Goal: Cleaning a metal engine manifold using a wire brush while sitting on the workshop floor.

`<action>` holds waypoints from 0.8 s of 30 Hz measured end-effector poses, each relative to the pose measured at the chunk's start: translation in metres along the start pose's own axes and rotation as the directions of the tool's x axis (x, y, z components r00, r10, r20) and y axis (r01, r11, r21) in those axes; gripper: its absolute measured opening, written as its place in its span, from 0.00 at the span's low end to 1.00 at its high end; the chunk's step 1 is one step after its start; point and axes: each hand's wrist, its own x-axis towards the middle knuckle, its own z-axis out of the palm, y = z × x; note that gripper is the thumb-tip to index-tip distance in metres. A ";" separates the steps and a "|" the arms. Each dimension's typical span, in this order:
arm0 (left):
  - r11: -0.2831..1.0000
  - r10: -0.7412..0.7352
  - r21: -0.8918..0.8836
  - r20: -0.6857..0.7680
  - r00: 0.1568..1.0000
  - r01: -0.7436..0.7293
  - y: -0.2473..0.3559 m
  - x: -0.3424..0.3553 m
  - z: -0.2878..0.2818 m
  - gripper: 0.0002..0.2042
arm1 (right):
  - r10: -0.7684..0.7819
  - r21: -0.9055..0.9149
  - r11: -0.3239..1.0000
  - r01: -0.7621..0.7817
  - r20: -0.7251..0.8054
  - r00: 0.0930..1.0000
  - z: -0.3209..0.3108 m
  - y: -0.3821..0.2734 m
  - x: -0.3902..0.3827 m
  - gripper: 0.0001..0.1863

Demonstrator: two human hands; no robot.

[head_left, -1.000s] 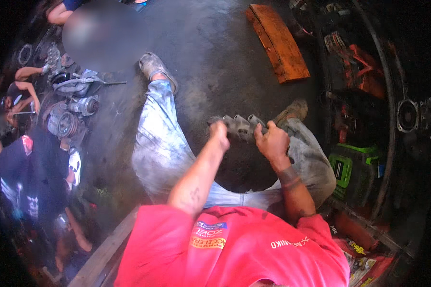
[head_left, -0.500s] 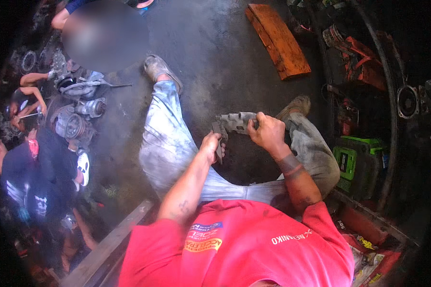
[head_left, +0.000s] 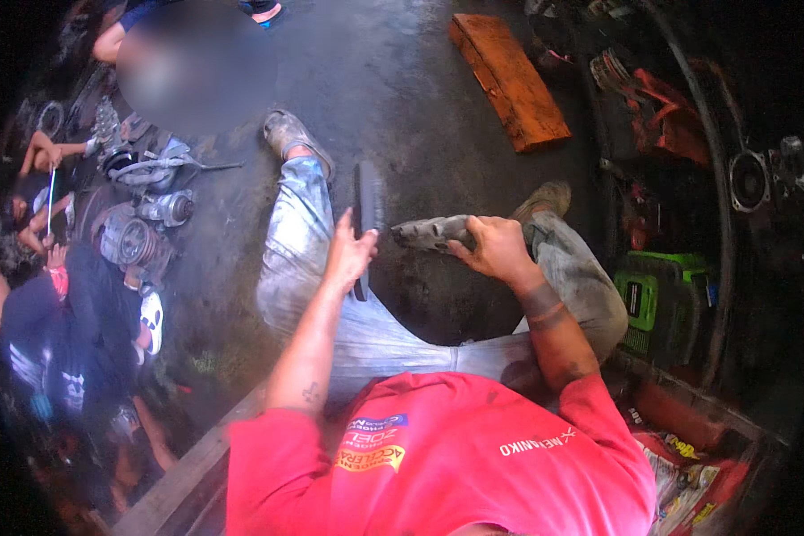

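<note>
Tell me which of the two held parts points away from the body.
The straight dark bar in the left hand; the other, a bumpy grey part in the right hand, lies crosswise instead.

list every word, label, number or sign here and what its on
I won't copy wording; here's where it stands.
Red shirt: white lettering and multicoloured printed blocks, partly legible.
Co-worker's dark clothing: pale print, too blurred to read.
Printed packaging, lower right: bright lettering, mostly too small to read.
Grey metal part and dark bar: no lettering discernible.
</note>
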 end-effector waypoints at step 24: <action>0.998 0.057 -0.029 0.057 0.997 -0.055 0.046 -0.016 0.057 0.23 | 0.387 0.292 0.908 -0.301 -0.306 0.870 0.042 -0.031 0.005 0.23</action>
